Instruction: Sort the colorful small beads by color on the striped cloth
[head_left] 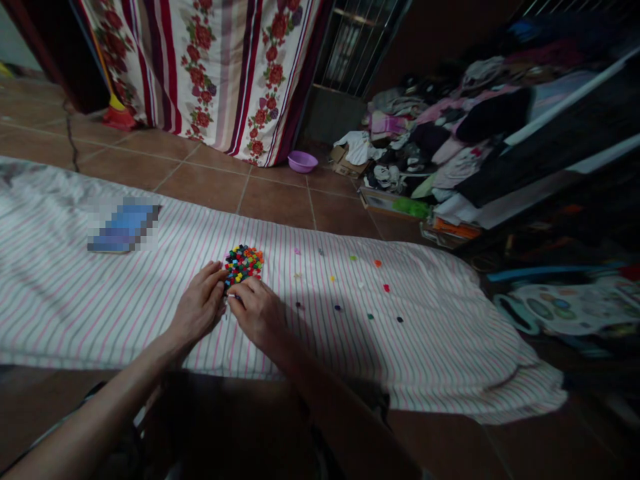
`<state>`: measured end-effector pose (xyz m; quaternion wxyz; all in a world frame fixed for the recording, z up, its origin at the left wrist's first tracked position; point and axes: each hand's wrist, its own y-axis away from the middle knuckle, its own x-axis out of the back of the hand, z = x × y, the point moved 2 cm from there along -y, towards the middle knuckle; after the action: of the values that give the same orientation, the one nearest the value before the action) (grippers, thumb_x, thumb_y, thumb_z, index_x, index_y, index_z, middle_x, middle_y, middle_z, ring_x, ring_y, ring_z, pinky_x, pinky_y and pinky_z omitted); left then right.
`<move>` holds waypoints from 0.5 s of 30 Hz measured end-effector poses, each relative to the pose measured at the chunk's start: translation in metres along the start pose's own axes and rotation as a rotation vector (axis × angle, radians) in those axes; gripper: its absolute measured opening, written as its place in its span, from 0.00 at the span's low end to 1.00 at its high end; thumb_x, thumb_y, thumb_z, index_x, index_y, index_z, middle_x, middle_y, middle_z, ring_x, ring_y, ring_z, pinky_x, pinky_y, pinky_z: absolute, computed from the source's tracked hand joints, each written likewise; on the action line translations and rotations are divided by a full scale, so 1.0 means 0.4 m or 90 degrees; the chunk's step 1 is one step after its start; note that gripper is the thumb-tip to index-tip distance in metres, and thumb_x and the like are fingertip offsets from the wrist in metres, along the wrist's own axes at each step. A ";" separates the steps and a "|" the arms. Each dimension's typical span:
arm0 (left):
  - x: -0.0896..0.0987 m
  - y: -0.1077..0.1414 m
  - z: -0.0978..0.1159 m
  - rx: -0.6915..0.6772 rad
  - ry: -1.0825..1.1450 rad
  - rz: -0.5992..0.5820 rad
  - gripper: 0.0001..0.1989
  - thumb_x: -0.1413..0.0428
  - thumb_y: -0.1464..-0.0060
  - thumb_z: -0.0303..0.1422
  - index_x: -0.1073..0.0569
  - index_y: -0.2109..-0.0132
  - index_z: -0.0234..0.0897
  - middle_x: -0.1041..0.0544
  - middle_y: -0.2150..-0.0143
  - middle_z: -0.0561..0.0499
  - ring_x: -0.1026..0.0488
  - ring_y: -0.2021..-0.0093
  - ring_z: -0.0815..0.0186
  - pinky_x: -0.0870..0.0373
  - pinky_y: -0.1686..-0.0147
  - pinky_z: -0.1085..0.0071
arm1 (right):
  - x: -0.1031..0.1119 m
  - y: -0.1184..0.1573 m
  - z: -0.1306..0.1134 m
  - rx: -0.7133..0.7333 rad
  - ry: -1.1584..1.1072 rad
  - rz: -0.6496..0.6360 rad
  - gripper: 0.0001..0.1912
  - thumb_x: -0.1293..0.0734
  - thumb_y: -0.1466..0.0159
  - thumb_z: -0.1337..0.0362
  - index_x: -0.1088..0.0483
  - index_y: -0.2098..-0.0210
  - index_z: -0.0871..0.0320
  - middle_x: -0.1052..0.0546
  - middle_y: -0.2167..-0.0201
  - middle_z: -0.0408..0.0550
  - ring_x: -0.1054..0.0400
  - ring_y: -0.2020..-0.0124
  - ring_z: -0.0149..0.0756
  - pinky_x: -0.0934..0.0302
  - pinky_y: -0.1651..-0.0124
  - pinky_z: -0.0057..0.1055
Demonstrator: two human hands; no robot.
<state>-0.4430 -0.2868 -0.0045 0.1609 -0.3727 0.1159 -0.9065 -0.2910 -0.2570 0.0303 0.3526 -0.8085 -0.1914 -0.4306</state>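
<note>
A heap of small multicoloured pieces, like tiny cubes or beads, lies on a striped cloth. My left hand rests against the heap's left edge, its fingers stretched out and lying close together. At the near edge of the heap, my right hand has thumb and fingers pinched together. Something pale shows at its fingertips, too small to make out. To the right, single pieces sit spaced out in rows, among them an orange piece, a red piece, a yellow piece and a black piece.
A blurred-out flat blue rectangular object lies on the cloth at left. Beyond are a floral curtain, a purple basin and a red broom on the tiled floor. Piled clothes fill the right back.
</note>
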 end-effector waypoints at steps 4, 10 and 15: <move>0.002 -0.001 0.002 0.010 0.001 -0.007 0.25 0.59 0.37 0.44 0.26 0.46 0.35 0.30 0.36 0.42 0.38 0.33 0.56 0.41 0.32 0.51 | 0.028 -0.002 0.007 -0.003 -0.041 0.034 0.07 0.39 0.31 0.66 0.28 0.63 0.56 0.24 0.65 0.48 0.29 0.60 0.38 0.37 0.54 0.33; 0.006 0.001 0.001 0.000 -0.008 -0.002 0.25 0.58 0.38 0.44 0.26 0.46 0.37 0.31 0.36 0.43 0.37 0.33 0.55 0.40 0.33 0.51 | 0.073 0.013 0.051 -0.083 -0.054 0.084 0.06 0.38 0.34 0.67 0.28 0.62 0.56 0.22 0.65 0.48 0.28 0.63 0.37 0.36 0.56 0.32; 0.007 0.000 0.001 0.008 -0.026 -0.007 0.25 0.59 0.38 0.46 0.26 0.47 0.39 0.30 0.37 0.44 0.37 0.34 0.54 0.40 0.33 0.51 | 0.123 0.037 0.134 -0.124 -0.047 0.151 0.09 0.39 0.35 0.68 0.27 0.62 0.56 0.23 0.65 0.48 0.29 0.65 0.36 0.35 0.57 0.32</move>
<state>-0.4447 -0.2880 -0.0027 0.1610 -0.3906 0.1048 -0.9003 -0.2245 -0.2274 0.0449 0.3137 -0.8710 -0.0650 -0.3724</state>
